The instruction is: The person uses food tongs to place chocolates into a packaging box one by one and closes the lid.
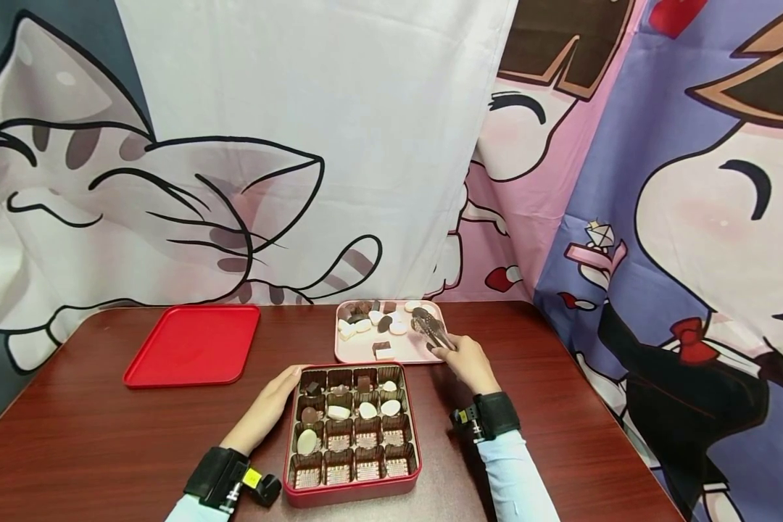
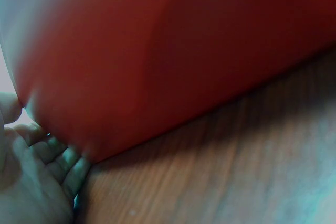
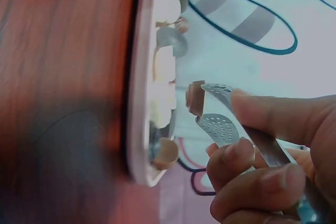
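My right hand (image 1: 471, 365) grips metal tongs (image 1: 433, 329) with perforated ends, over the right side of a pink tray (image 1: 414, 354). Between the tong tips in the right wrist view sits a brown chocolate (image 3: 196, 99). White and dark chocolates (image 1: 363, 325) are spread over the tray. My left hand (image 1: 267, 406) rests against the back left corner of a red box (image 1: 352, 495), fingers along its wall in the left wrist view. Chocolates fill the box's two back rows; one pale oval chocolate (image 1: 307, 441) lies in the third row's left compartment. The front row's compartments show bare bottoms.
A flat red tray (image 1: 192, 345) lies at the back left of the brown wooden table (image 1: 91, 435). Behind the table hangs a cartoon-printed curtain (image 1: 339, 145), close to the pink tray's far edge. The box stands in front of the pink tray.
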Demonstrator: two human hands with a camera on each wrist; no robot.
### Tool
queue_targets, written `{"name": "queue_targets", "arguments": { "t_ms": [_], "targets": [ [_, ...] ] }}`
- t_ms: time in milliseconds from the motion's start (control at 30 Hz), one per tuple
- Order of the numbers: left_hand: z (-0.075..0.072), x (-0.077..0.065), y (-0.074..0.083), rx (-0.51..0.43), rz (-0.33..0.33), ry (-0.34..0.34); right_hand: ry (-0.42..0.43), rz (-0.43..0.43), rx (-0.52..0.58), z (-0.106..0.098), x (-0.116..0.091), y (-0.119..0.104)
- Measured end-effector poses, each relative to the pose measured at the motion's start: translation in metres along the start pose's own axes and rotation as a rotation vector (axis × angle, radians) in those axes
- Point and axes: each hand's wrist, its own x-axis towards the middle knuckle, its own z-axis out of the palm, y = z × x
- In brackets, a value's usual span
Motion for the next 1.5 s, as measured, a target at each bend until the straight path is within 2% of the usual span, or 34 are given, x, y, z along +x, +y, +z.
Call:
{"name": "queue_targets", "arguments": {
  "t_ms": [133,233,333,467,533,667,800,1067,1300,1500],
  "targets": [
    [0.0,0.001,-0.002,-0.007,-0.001,-0.001,-0.04,0.013,0.044,-0.003,-0.003,-0.011],
    [0.0,0.001,-0.002,-0.008,0.004,0.001,-0.069,-0.005,0.065,-0.014,-0.017,-0.037],
    [0.0,0.001,-0.002,0.001,0.013,-0.002,-0.086,-0.066,0.073,-0.023,-0.031,-0.061],
    [0.001,0.0,0.0,0.014,0.026,0.003,-0.078,-0.182,0.031,-0.02,-0.03,-0.058],
    [0.001,-0.001,0.0,0.014,0.029,0.007,-0.085,-0.211,0.019,-0.023,-0.035,-0.067],
    [0.001,-0.001,-0.001,0.024,0.016,0.013,-0.15,-0.154,0.064,-0.045,-0.066,-0.121],
    [0.001,0.0,-0.002,0.021,-0.001,0.011,-0.207,-0.145,0.095,-0.055,-0.083,-0.148],
    [0.001,0.001,-0.001,0.003,-0.007,0.0,-0.404,-0.176,0.141,-0.067,-0.097,-0.162],
    [0.0,0.0,-0.002,-0.031,-0.007,0.007,-0.542,-0.272,0.082,-0.075,-0.109,-0.176],
    [-0.001,0.002,-0.005,-0.049,-0.003,0.005,-0.636,-0.219,0.037,-0.077,-0.119,-0.184]
  ]
}}
